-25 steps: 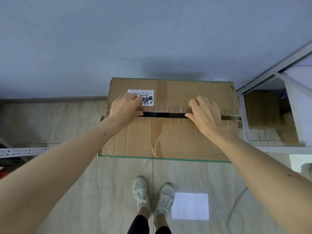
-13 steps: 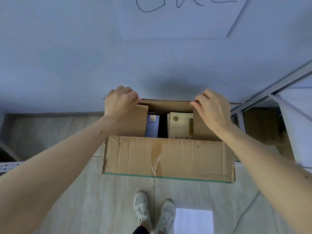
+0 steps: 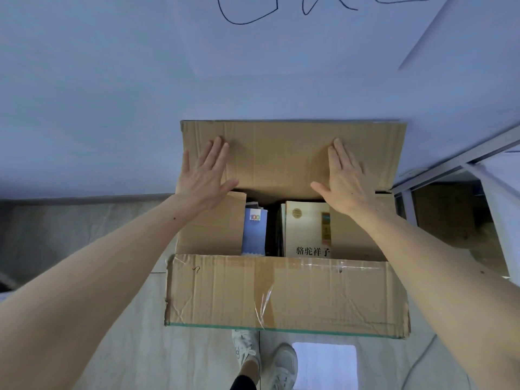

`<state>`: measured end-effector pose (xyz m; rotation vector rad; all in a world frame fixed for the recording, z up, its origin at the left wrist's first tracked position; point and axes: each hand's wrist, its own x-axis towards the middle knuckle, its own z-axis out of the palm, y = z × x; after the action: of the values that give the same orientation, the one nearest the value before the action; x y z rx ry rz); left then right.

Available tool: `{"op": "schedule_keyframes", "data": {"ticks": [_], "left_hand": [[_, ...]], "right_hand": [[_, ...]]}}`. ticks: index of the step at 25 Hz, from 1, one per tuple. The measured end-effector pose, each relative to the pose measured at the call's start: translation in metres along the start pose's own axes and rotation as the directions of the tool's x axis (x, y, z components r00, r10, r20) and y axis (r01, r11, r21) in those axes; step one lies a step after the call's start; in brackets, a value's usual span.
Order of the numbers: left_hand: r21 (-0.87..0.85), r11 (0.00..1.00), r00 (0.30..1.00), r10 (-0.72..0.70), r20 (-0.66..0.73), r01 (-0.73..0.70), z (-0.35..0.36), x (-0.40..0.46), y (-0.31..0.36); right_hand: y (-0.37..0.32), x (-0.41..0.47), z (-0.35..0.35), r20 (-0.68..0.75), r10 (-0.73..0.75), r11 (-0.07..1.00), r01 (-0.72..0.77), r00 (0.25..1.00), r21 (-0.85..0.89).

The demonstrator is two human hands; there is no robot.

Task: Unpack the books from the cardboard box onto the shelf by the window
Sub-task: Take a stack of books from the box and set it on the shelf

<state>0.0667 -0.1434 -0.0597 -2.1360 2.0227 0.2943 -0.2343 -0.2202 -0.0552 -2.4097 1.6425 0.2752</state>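
Pressing far flap (image 3: 281, 153), left hand (image 3: 204, 175), right hand (image 3: 347, 182) flat

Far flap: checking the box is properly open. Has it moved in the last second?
Yes. The far flap swung up from the near flap, back toward the wall.

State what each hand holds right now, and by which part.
Nothing is gripped. The left hand and right hand press flat, fingers straight, against the far flap of the cardboard box.
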Motion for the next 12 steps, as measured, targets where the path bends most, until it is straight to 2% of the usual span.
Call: {"op": "schedule_keyframes", "data": {"ticks": [6, 7, 9, 11, 12], "left_hand": [[-0.062, 0.994, 0.995, 0.090, -0.034, -0.092, 0.006, -0.028, 0.005], [-0.112, 0.988, 0.994, 0.110, -0.010, -0.111, 0.007, -0.039, 0.009], [-0.182, 0.975, 0.983, 0.151, 0.107, -0.130, 0.008, -0.067, 0.019], [-0.191, 0.979, 0.953, 0.126, 0.277, -0.074, 0.011, -0.089, 0.028], [-0.193, 0.981, 0.939, 0.092, 0.332, -0.028, 0.012, -0.099, 0.031]], "right_hand": [[-0.005, -0.026, 0.004, -0.044, -0.039, 0.996, 0.043, 0.998, 0.078], [-0.006, -0.035, 0.005, 0.004, -0.031, 0.990, 0.030, 1.000, 0.135], [-0.007, -0.057, 0.007, 0.200, 0.006, 0.967, -0.057, 0.980, 0.249], [-0.006, -0.078, 0.010, 0.349, 0.022, 0.982, -0.086, 0.937, 0.170], [-0.005, -0.088, 0.011, 0.379, 0.029, 0.990, -0.080, 0.925, 0.119]]}}
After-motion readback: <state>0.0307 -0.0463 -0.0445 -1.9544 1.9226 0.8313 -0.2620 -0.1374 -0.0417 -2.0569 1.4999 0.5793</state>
